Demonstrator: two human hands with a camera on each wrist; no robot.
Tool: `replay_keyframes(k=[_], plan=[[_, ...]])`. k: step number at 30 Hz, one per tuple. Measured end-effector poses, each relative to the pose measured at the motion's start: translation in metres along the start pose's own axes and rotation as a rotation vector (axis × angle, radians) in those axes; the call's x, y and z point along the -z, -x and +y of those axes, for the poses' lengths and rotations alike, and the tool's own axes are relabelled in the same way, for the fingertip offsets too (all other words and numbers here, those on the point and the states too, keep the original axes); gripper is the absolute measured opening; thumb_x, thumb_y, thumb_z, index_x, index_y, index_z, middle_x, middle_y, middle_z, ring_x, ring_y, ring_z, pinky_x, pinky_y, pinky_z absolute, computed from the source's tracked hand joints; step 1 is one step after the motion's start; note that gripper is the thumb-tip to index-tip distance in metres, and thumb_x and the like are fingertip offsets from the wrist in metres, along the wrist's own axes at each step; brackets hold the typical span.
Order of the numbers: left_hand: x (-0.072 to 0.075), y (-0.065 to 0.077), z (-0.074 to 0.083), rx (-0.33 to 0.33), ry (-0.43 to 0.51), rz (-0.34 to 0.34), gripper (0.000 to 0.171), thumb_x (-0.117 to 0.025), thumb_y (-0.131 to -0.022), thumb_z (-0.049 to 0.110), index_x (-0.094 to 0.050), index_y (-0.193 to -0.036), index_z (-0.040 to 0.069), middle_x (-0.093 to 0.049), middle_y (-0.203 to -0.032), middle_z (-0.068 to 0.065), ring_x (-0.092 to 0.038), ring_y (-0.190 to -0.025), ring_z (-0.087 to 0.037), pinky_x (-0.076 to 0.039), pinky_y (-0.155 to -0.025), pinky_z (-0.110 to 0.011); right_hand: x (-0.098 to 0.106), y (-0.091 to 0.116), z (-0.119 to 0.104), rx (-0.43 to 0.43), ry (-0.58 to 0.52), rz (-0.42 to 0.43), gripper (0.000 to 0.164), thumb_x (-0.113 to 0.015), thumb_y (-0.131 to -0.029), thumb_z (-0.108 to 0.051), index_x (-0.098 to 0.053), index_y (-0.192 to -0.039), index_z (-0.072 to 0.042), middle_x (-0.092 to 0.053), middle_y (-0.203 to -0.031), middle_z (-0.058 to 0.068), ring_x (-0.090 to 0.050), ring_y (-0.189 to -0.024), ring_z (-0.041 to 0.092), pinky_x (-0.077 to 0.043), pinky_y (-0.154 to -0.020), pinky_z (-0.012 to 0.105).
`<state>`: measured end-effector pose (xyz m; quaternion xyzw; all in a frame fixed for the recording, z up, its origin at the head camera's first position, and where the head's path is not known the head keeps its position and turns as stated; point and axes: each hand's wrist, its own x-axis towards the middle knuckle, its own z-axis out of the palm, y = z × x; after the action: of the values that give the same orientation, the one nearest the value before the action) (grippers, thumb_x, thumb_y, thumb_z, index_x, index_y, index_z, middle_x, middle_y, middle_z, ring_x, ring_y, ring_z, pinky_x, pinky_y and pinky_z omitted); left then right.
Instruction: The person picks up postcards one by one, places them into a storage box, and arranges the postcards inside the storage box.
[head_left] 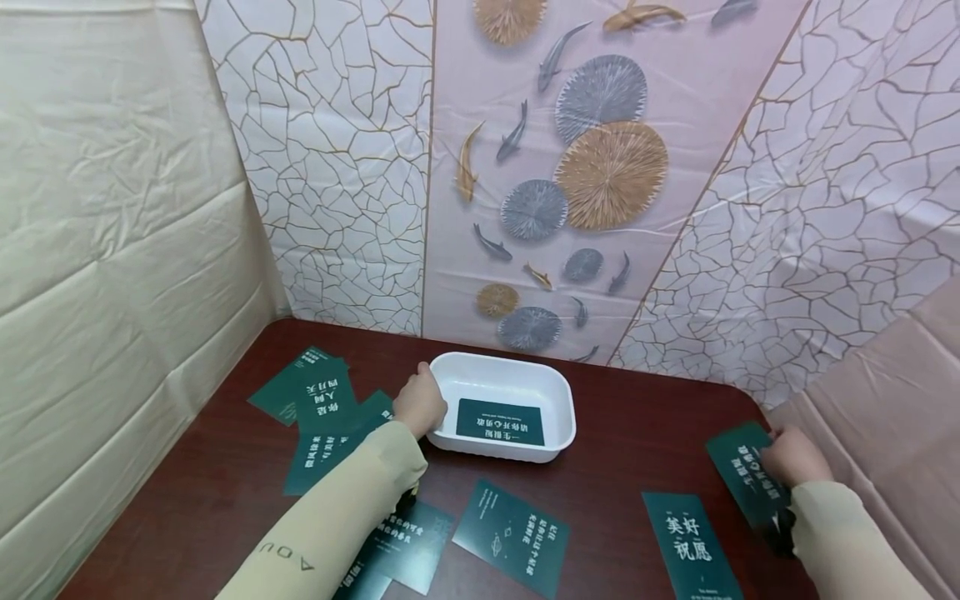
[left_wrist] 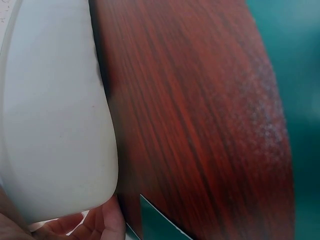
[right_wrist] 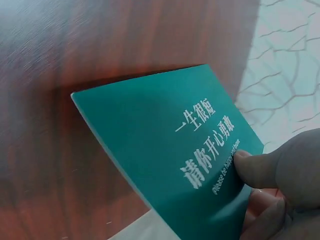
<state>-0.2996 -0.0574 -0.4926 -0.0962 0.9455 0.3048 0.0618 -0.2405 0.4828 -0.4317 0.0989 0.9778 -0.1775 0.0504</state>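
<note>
My left hand grips the left end of a white plastic tray on the table. In the left wrist view, fingers curl against the underside of the tray's end wall. A dark green card with white lettering lies inside the tray. Over at the table's right side, my right hand pinches another green card by its edge. The right wrist view shows the thumb on the printed face of this card, which is tilted, with the other fingers behind it.
Green cards overlap left of the tray. More lie in front, including a card with planet drawings and one partly under my left forearm. Another card is near my right hand. Patterned cloth hangs behind the table.
</note>
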Motion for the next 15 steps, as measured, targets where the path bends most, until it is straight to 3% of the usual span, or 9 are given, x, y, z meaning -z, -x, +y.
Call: replay_keyframes(k=[3,10,15], plan=[[0.001,0.001,-0.001,0.000,0.000,-0.002,0.073,-0.069,-0.086,0.012,-0.027,-0.144,-0.002,-0.058,-0.117,-0.022,-0.062,-0.095,-0.032,-0.051,-0.080,-0.051,0.004,0.000,-0.017,0.028,-0.014,0.032,0.016,-0.050,-0.087,-0.008,-0.042,-0.094,0.005,-0.049,-0.079,0.018,-0.050,-0.070,0.030,-0.041,-0.057,0.038],[0.001,0.000,-0.002,0.000,0.010,0.003,0.072,-0.069,-0.086,0.012,-0.028,-0.143,-0.002,-0.057,-0.118,-0.022,-0.062,-0.096,-0.032,-0.051,-0.081,-0.052,0.006,-0.001,-0.064,0.010,-0.069,0.030,0.016,-0.049,-0.096,-0.011,-0.041,-0.099,0.002,-0.048,-0.084,0.020,-0.051,-0.071,0.029,-0.046,-0.053,0.035],[-0.002,-0.002,-0.002,-0.010,0.008,0.011,0.071,-0.068,-0.086,0.012,-0.028,-0.144,-0.001,-0.058,-0.118,-0.022,-0.062,-0.096,-0.033,-0.051,-0.080,-0.053,0.005,-0.001,-0.098,0.109,-0.071,0.075,0.015,-0.051,-0.096,-0.011,-0.041,-0.096,0.001,-0.046,-0.082,0.017,-0.050,-0.068,0.027,-0.044,-0.052,0.035]])
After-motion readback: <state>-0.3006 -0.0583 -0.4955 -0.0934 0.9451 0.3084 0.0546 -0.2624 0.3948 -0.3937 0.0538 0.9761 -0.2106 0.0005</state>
